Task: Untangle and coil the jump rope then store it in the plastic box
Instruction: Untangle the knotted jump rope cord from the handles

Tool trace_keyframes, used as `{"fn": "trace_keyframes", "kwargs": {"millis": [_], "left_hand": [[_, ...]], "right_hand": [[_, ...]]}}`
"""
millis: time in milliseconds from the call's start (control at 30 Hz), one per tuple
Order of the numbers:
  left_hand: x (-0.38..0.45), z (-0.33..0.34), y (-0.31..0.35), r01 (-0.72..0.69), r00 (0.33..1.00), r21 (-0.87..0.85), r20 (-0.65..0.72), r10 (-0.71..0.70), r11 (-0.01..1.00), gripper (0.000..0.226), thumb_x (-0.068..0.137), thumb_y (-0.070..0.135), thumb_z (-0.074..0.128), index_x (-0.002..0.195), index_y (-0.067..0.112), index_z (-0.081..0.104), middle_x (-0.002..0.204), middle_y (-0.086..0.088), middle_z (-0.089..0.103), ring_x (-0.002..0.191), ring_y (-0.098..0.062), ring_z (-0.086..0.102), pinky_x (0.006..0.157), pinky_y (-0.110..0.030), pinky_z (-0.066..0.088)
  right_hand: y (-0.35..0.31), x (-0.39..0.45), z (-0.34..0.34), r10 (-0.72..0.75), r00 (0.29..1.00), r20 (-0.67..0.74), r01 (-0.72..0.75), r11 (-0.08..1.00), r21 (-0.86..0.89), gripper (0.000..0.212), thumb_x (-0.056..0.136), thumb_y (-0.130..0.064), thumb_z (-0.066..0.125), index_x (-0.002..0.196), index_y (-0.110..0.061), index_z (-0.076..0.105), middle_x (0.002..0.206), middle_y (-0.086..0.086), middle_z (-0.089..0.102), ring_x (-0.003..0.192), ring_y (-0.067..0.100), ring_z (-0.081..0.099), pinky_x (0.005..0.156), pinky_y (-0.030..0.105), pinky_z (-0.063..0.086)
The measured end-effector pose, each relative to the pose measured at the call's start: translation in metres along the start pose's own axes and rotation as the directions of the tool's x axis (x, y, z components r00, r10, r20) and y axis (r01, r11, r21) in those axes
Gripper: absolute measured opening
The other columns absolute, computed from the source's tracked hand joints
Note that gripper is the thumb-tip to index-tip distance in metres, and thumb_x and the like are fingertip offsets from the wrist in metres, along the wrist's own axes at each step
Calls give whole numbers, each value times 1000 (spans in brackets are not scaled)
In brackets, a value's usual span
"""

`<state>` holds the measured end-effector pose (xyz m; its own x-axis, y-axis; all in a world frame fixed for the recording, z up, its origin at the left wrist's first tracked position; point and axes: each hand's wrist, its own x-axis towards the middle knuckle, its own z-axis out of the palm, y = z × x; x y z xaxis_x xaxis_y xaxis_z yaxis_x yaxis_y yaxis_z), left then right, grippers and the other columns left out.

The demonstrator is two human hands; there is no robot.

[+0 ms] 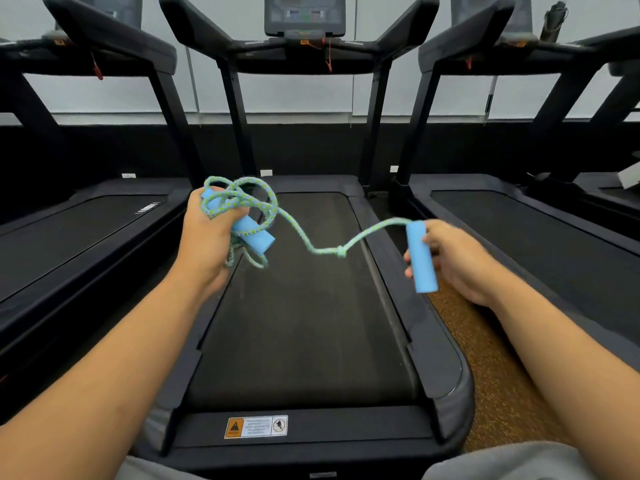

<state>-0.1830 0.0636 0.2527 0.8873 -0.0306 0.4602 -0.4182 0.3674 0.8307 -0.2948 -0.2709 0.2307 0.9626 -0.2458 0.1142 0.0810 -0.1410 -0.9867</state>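
Note:
The jump rope (313,249) is a green-and-blue braided cord with two light blue foam handles. My left hand (204,237) grips one handle (254,233) together with a tangled bundle of loops that bulge above and hang below the fist. From the bundle a loose strand runs right, with a small knot (341,251) in it, to the second handle (420,257). My right hand (453,261) holds that handle upright. Both hands are raised over the middle treadmill. No plastic box is in view.
Three black treadmills stand side by side; the middle one's belt (301,323) lies under my hands, its console (304,15) ahead. Speckled brown floor (485,368) shows between the middle and right machines. A dark bottle (554,22) sits on the right treadmill's console.

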Motion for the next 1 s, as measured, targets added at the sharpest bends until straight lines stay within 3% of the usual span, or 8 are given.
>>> {"fn": "trace_keyframes", "kwargs": {"millis": [100,200,333,467,533,633,800,1000], "left_hand": [[-2,4,0,27,999,0,25,-27,1000,29,76,5,67,98,22,56,89,0,64,83,-18,64,77,-38,54],[-6,11,2,57,998,-1,33,-57,998,30,74,9,67,99,22,56,88,2,67,83,-19,66,75,-38,53],[-9,17,4,118,992,-45,54,-116,992,24,81,7,65,105,11,58,87,-2,69,81,-21,68,71,-38,56],[-10,22,4,150,987,-51,62,-147,987,15,94,1,56,87,12,62,77,1,66,68,-13,66,61,-29,55],[-10,21,2,177,983,-41,51,-175,983,9,89,6,64,97,11,61,84,-1,66,75,-16,67,63,-32,56],[-4,15,-10,233,972,130,-69,-226,964,39,84,9,69,119,20,55,107,-5,65,87,-20,65,70,-38,55],[0,-6,-36,346,938,332,-127,-322,878,66,95,0,61,151,28,39,125,-7,55,84,-17,60,66,-32,51],[-8,-29,-64,377,855,687,0,-518,621,55,92,-4,63,137,25,53,114,-15,58,73,-24,58,57,-33,49]], "right_hand": [[32,4,5,193,973,130,-157,957,-246,21,99,-12,48,120,-12,51,109,25,65,85,41,76,80,54,62],[55,7,15,326,919,221,-225,896,-384,32,96,-14,54,124,-26,50,121,23,60,91,47,76,86,59,62],[70,5,31,389,857,338,-200,856,-477,35,92,-17,56,124,-32,58,122,23,61,96,42,77,90,57,61],[83,2,54,393,816,424,-139,846,-515,29,86,-14,60,113,-22,54,109,16,65,97,35,74,89,55,62],[84,0,67,367,796,482,-124,878,-463,26,87,-8,58,111,-15,49,106,16,63,95,32,72,90,53,62],[74,-3,83,250,781,573,-169,967,-192,19,82,-2,52,97,-12,46,93,15,63,95,43,72,97,57,57],[45,-8,103,53,834,549,-177,968,176,12,76,1,48,81,-6,55,79,16,54,64,32,60,78,52,57],[8,-12,103,-160,897,412,-64,876,479,13,84,-14,53,78,-4,59,71,11,51,53,22,45,64,41,53]]}}
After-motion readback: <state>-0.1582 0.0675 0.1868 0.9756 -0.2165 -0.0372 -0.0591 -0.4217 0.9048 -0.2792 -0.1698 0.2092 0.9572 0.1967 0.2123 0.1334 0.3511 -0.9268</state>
